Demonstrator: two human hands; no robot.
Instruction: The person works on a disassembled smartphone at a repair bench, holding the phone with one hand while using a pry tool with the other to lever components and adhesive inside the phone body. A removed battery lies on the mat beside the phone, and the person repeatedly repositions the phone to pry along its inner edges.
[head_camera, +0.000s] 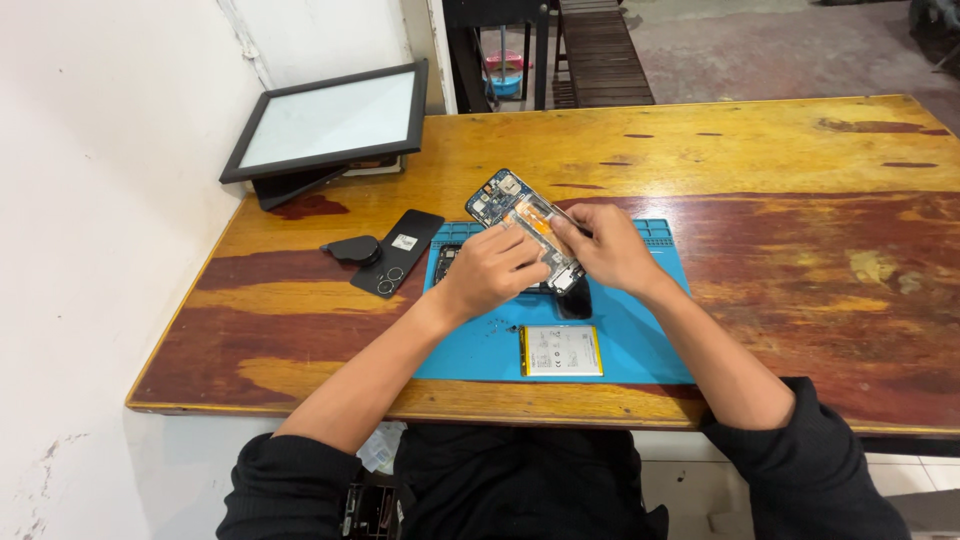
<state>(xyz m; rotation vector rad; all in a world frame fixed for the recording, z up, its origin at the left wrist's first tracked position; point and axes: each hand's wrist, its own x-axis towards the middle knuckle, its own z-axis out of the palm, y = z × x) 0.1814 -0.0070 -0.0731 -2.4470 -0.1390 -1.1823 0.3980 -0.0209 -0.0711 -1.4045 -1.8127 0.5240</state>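
Observation:
An opened phone (503, 200) with its blue circuit board and orange flex cable exposed is tilted up above a blue work mat (640, 340). My left hand (490, 268) grips its lower left side. My right hand (605, 245) pinches at the phone's right edge, near the orange cable; a thin tool may be in its fingers, but I cannot tell. A flat battery (561, 350) with a yellow edge lies on the mat in front of my hands. Small screws (497, 323) are scattered on the mat near my left wrist.
A black back cover (400, 250) and a dark rounded piece (352, 248) lie left of the mat on the wooden table (800, 260). A framed panel (330, 120) leans at the table's far left corner by the white wall. A dark bench (600, 55) stands beyond the table.

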